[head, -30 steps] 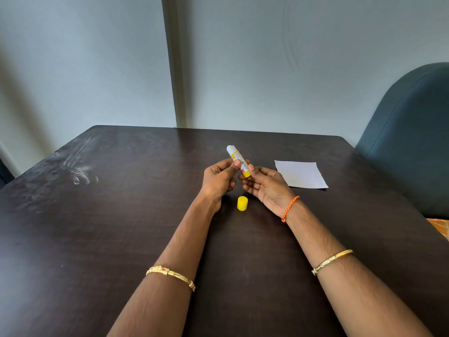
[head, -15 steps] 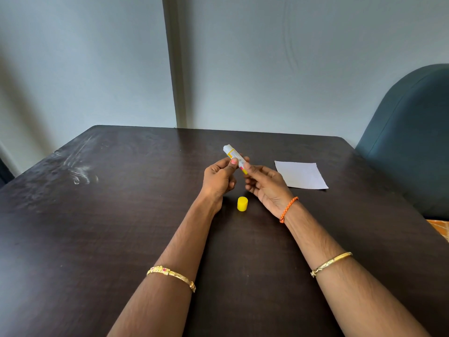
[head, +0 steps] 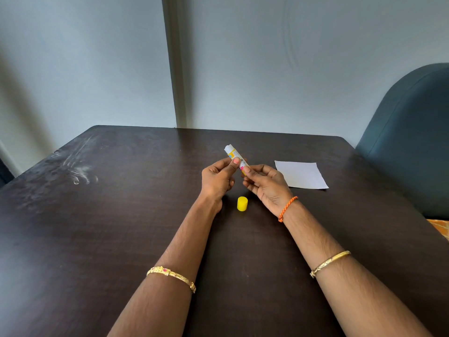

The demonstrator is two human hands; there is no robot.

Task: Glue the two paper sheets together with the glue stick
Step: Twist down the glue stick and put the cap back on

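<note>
Tilting a touch further left since a second ago, the glue stick [head: 235, 157] sits uncapped and raised above the dark wooden table [head: 97, 227] — left hand [head: 218, 178] pinching its middle, right hand [head: 264, 184] gripping its lower end. Its yellow cap [head: 242, 203] stands upright on the tabletop just below both hands. White paper [head: 301, 175] lies flat to the right, near the far edge. Pale scuff marks [head: 80, 171] streak the far-left corner — a grey-blue wall [head: 267, 69] behind, a teal chair [head: 413, 142] at right.
</note>
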